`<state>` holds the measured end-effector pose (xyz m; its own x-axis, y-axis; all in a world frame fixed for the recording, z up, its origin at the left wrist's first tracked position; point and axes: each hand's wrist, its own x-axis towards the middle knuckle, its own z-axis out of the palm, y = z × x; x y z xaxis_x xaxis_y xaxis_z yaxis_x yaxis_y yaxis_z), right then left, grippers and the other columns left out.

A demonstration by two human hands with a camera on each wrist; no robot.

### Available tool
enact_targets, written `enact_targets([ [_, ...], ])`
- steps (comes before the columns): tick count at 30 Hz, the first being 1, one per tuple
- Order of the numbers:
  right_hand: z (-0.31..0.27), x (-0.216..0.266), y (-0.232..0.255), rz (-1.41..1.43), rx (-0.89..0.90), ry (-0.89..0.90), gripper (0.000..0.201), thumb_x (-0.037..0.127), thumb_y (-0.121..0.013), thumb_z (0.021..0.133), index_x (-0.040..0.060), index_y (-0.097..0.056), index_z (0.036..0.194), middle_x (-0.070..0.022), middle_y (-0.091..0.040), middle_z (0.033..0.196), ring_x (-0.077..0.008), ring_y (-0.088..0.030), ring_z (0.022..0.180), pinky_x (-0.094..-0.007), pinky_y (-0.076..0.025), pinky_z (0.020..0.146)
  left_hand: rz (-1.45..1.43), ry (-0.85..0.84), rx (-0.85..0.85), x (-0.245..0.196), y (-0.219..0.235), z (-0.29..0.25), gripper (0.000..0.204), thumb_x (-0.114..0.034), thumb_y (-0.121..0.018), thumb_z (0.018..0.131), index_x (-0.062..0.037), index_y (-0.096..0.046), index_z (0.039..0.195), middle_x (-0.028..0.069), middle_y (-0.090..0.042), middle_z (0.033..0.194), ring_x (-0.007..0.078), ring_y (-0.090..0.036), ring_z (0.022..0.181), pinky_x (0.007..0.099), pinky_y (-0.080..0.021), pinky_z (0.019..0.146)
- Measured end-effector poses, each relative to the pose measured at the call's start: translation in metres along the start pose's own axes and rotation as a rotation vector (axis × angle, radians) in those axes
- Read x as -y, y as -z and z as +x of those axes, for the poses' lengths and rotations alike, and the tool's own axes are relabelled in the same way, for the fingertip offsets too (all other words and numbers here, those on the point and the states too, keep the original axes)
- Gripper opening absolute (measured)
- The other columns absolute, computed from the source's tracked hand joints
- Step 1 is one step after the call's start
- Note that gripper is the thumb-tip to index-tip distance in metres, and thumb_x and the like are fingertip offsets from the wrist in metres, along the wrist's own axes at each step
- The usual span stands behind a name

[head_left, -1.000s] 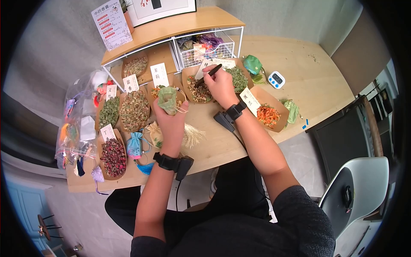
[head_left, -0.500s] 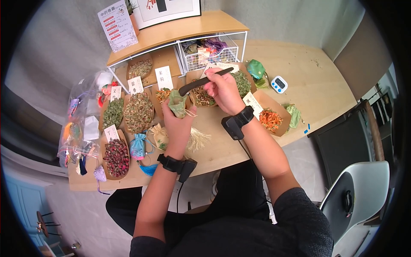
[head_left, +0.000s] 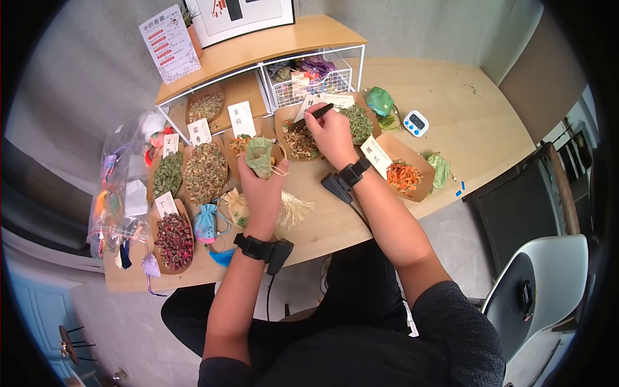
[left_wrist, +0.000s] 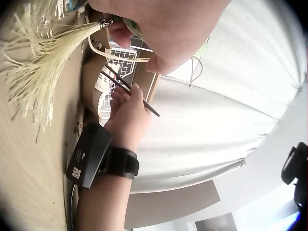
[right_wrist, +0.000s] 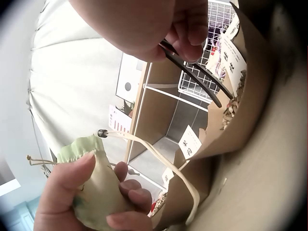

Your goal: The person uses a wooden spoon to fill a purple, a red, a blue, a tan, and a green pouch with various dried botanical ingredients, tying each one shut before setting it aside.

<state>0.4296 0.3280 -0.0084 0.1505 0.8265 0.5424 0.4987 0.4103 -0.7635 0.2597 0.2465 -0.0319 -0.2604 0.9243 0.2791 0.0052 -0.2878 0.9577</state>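
My left hand [head_left: 263,193] holds a pale green drawstring pouch [head_left: 259,152] upright, its mouth open. In the right wrist view, the thumb and fingers wrap round the pouch [right_wrist: 98,185], and a cream cord [right_wrist: 156,149] hangs from its neck. My right hand [head_left: 336,137] pinches dark tweezers [head_left: 318,112] that slant down into a brown paper tray [right_wrist: 250,130]. Their two prongs [right_wrist: 202,86] stand a little apart, tips right at the brown-and-white dried herbs [right_wrist: 230,113]. A cream tassel [left_wrist: 48,67] hangs below the left hand.
Labelled trays of dried herbs surround the hands: red rosebuds [head_left: 174,242], green leaves [head_left: 356,122], orange flakes [head_left: 403,177]. A blue pouch [head_left: 206,222] and a beige pouch [head_left: 235,206] lie at the front. A wire basket [head_left: 313,80] stands behind; a timer [head_left: 416,123] sits right.
Half a second ago the tweezers were over the pouch's mouth. My right hand has since brought them back right and down into the herb tray, where they also were a second ago.
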Motion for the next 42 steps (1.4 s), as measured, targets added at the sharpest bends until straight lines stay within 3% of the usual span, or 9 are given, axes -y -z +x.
enact_targets([
  [2,-0.001,0.006,0.001,0.004,0.018,-0.021,0.017,0.014,-0.069,0.091,-0.0016,-0.069,0.098,-0.0144,-0.067,0.07,-0.0255,-0.066,0.061,-0.0351,-0.052,0.059,-0.004,0.002,0.002,0.001,0.0,0.001,0.067,-0.014,-0.084,0.082,-0.0013,-0.043,0.133,0.0068,-0.056,0.117,0.0145,-0.057,0.1,0.03,-0.051,0.085],
  [11,0.001,-0.004,-0.007,0.054,-0.007,0.009,0.016,0.012,-0.069,0.09,-0.0028,-0.069,0.097,-0.0154,-0.068,0.072,-0.0258,-0.068,0.063,-0.0359,-0.053,0.06,-0.055,0.017,-0.011,-0.003,-0.002,-0.001,0.057,-0.013,-0.083,0.082,-0.0029,-0.048,0.126,0.0043,-0.057,0.115,0.0128,-0.056,0.103,0.029,-0.047,0.091],
  [14,0.004,-0.006,-0.005,0.018,-0.046,0.022,0.016,0.012,-0.068,0.092,-0.0025,-0.069,0.099,-0.0121,-0.068,0.07,-0.0202,-0.067,0.062,-0.0319,-0.052,0.058,0.002,0.0,0.002,-0.001,0.0,0.0,0.066,-0.014,-0.083,0.082,-0.0017,-0.044,0.133,0.0064,-0.057,0.115,0.0147,-0.057,0.1,0.0305,-0.051,0.086],
  [17,0.009,-0.005,0.0,0.495,0.025,-0.207,0.018,0.013,-0.066,0.095,-0.0018,-0.067,0.105,-0.0084,-0.069,0.072,-0.0126,-0.064,0.06,-0.0257,-0.05,0.055,0.026,-0.006,0.017,0.002,0.001,0.001,0.065,-0.014,-0.084,0.082,-0.0019,-0.044,0.132,0.0067,-0.057,0.115,0.0151,-0.057,0.101,0.0311,-0.05,0.088],
  [20,0.012,0.013,0.019,0.865,0.144,-0.312,0.021,0.012,-0.064,0.097,-0.0016,-0.064,0.113,-0.0077,-0.07,0.076,-0.0079,-0.062,0.06,-0.021,-0.049,0.054,0.012,0.001,0.028,0.004,0.001,0.001,0.063,-0.013,-0.083,0.081,-0.002,-0.045,0.131,0.0069,-0.058,0.115,0.0155,-0.057,0.101,0.0316,-0.049,0.09],
  [24,0.004,0.039,0.026,0.968,0.355,-0.337,0.019,0.012,-0.062,0.099,-0.0001,-0.063,0.114,-0.0074,-0.069,0.076,-0.0083,-0.061,0.057,-0.0212,-0.048,0.053,-0.011,-0.024,0.033,0.009,0.0,0.004,0.063,-0.013,-0.083,0.081,-0.002,-0.045,0.13,0.0072,-0.058,0.116,0.0157,-0.057,0.102,0.0315,-0.049,0.09],
  [32,0.005,0.013,0.009,0.693,0.064,-0.309,0.017,0.016,-0.066,0.097,0.0009,-0.066,0.106,-0.0055,-0.067,0.073,-0.0095,-0.06,0.056,-0.0224,-0.047,0.053,0.016,-0.009,0.003,0.008,0.0,0.002,0.062,-0.013,-0.083,0.082,-0.002,-0.046,0.13,0.0068,-0.058,0.116,0.016,-0.057,0.103,0.0322,-0.05,0.089],
  [35,-0.001,0.001,0.0,0.169,0.036,-0.099,0.018,0.017,-0.069,0.094,-0.0002,-0.068,0.101,-0.0052,-0.066,0.07,-0.0106,-0.059,0.058,-0.0253,-0.048,0.056,0.06,0.008,0.014,0.002,0.0,0.001,0.062,-0.014,-0.083,0.082,-0.0021,-0.046,0.13,0.0067,-0.058,0.116,0.0157,-0.057,0.102,0.032,-0.05,0.088],
  [42,-0.006,0.011,-0.001,0.071,0.067,-0.005,0.018,0.015,-0.071,0.091,-0.0015,-0.069,0.098,-0.0068,-0.064,0.068,-0.0133,-0.057,0.06,-0.0298,-0.049,0.058,0.017,0.012,0.012,0.004,0.001,0.001,0.063,-0.014,-0.083,0.082,-0.0015,-0.045,0.132,0.0076,-0.058,0.117,0.0159,-0.057,0.103,0.0316,-0.05,0.088],
])
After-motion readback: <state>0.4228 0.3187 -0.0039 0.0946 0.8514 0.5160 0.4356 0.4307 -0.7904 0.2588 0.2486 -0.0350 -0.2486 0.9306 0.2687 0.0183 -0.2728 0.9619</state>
